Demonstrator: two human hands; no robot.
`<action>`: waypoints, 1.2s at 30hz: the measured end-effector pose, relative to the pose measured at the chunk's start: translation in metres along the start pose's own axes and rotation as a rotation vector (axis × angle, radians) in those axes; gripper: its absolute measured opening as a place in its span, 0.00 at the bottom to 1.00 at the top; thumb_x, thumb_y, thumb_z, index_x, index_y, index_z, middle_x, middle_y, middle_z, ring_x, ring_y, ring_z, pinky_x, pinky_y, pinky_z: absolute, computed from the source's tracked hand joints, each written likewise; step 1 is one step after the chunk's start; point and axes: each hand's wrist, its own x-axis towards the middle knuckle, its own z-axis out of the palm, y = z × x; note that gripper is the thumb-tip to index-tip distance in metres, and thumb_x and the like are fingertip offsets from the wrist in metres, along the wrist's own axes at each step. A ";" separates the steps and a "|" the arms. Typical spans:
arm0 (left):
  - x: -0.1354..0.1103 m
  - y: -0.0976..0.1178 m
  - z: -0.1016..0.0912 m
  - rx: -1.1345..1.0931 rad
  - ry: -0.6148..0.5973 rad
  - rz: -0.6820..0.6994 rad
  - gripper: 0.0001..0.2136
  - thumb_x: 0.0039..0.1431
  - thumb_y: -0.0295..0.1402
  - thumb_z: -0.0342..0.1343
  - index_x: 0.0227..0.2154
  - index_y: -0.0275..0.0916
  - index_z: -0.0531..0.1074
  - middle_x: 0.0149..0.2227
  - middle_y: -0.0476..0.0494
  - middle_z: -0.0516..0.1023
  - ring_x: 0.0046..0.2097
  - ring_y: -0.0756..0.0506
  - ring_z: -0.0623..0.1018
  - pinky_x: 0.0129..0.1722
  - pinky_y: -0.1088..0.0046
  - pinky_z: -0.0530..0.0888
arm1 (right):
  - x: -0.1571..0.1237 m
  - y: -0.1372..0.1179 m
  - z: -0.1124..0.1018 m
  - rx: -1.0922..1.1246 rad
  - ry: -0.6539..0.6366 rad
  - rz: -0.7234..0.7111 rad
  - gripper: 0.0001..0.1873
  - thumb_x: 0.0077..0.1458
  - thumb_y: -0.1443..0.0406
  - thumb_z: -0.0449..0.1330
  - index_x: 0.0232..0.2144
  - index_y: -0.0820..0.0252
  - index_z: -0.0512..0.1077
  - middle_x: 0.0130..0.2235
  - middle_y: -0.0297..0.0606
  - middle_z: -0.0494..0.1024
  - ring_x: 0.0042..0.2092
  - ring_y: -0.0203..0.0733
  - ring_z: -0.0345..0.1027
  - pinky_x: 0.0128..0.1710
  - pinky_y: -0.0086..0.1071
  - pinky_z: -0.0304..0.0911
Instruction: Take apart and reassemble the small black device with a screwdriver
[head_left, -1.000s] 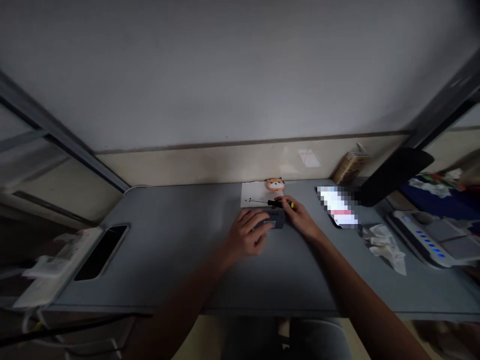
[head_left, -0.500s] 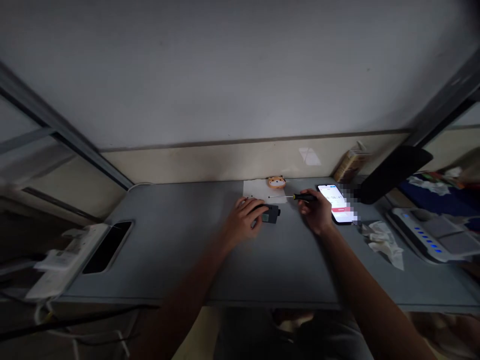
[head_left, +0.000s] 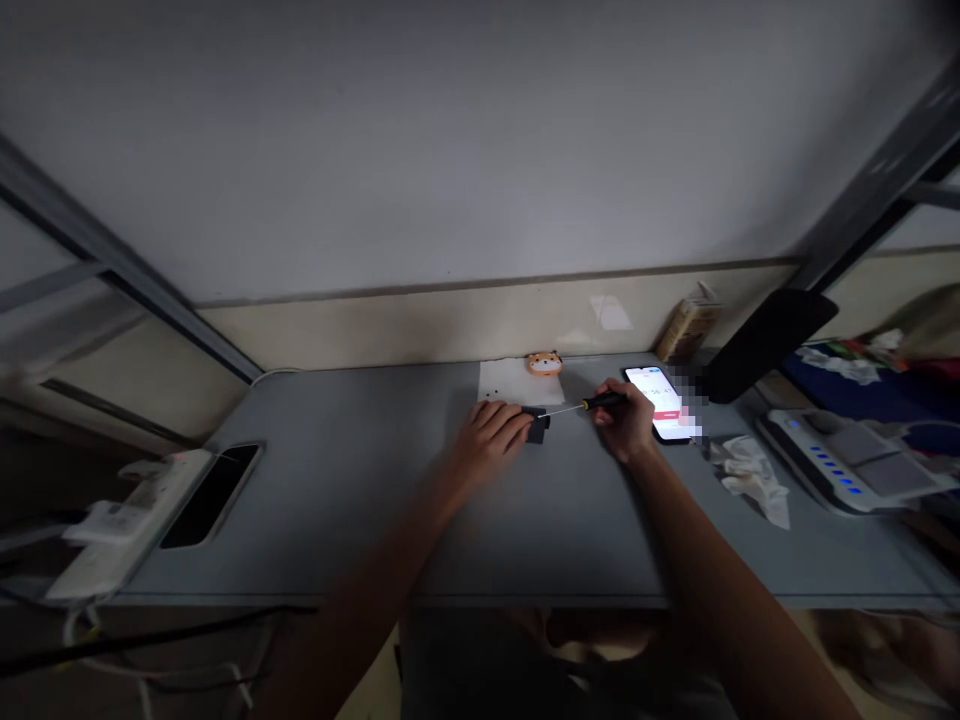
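My left hand (head_left: 491, 437) is closed over a small dark grey box-shaped device (head_left: 537, 430), keeping it on the desk; the fingers hide most of it. In my right hand (head_left: 626, 420) is a screwdriver (head_left: 600, 400) with a black and yellow handle. Its thin metal shaft points left, and the tip meets the device's upper edge near my left fingertips. Just behind the device lies a white sheet of paper (head_left: 504, 378) with a few tiny dark specks on it, perhaps screws. An orange animal-faced case (head_left: 544, 363) rests on the paper's right part.
Beside my right hand lies a lit phone (head_left: 660, 400) showing a timer. Crumpled tissue (head_left: 752, 480), a device with blue lights (head_left: 832, 465), a black cylinder (head_left: 772, 340) and a carton (head_left: 688, 328) stand further right. On the left are a dark phone (head_left: 211, 497) and a white power strip (head_left: 131, 525).
The screwdriver tip has come down from above the paper to the device's upper edge. My left fingers now cover more of the device. The whole view has shifted slightly.
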 end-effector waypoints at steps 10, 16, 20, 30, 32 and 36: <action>-0.001 0.005 -0.001 0.039 0.029 0.049 0.11 0.71 0.29 0.52 0.51 0.40 0.76 0.41 0.43 0.84 0.44 0.45 0.81 0.48 0.67 0.73 | -0.002 0.000 0.005 0.104 0.031 0.014 0.11 0.35 0.61 0.65 0.19 0.56 0.66 0.21 0.31 0.69 0.17 0.28 0.50 0.13 0.27 0.44; 0.002 0.009 -0.001 0.050 0.150 0.069 0.08 0.68 0.25 0.54 0.44 0.39 0.77 0.38 0.44 0.83 0.42 0.46 0.80 0.46 0.68 0.73 | -0.005 -0.003 0.011 0.153 0.085 -0.005 0.09 0.32 0.61 0.63 0.17 0.57 0.66 0.20 0.31 0.69 0.17 0.26 0.49 0.14 0.26 0.43; 0.003 0.008 -0.002 0.045 0.151 0.028 0.07 0.69 0.26 0.55 0.43 0.39 0.77 0.38 0.43 0.83 0.40 0.46 0.80 0.45 0.68 0.73 | -0.005 -0.002 0.011 0.139 0.088 -0.011 0.09 0.32 0.61 0.63 0.16 0.57 0.66 0.20 0.30 0.68 0.16 0.26 0.48 0.14 0.26 0.42; -0.002 0.005 0.002 0.004 0.055 0.004 0.08 0.69 0.26 0.54 0.45 0.39 0.77 0.40 0.42 0.82 0.42 0.45 0.79 0.46 0.67 0.72 | -0.003 -0.001 0.006 0.087 0.046 -0.009 0.09 0.36 0.61 0.63 0.18 0.56 0.66 0.21 0.31 0.70 0.17 0.28 0.51 0.14 0.27 0.45; -0.001 0.006 0.001 0.040 0.063 0.028 0.09 0.70 0.27 0.53 0.47 0.39 0.77 0.40 0.42 0.82 0.42 0.45 0.80 0.45 0.67 0.73 | -0.005 -0.002 0.008 0.086 0.061 -0.003 0.09 0.34 0.61 0.63 0.17 0.57 0.66 0.20 0.31 0.69 0.17 0.28 0.51 0.14 0.27 0.45; 0.000 0.005 0.001 0.078 0.062 0.072 0.10 0.70 0.26 0.53 0.48 0.40 0.77 0.40 0.43 0.82 0.43 0.45 0.79 0.45 0.66 0.74 | -0.005 -0.003 0.009 0.083 0.071 0.007 0.08 0.34 0.61 0.62 0.17 0.57 0.66 0.20 0.30 0.68 0.17 0.28 0.52 0.14 0.26 0.46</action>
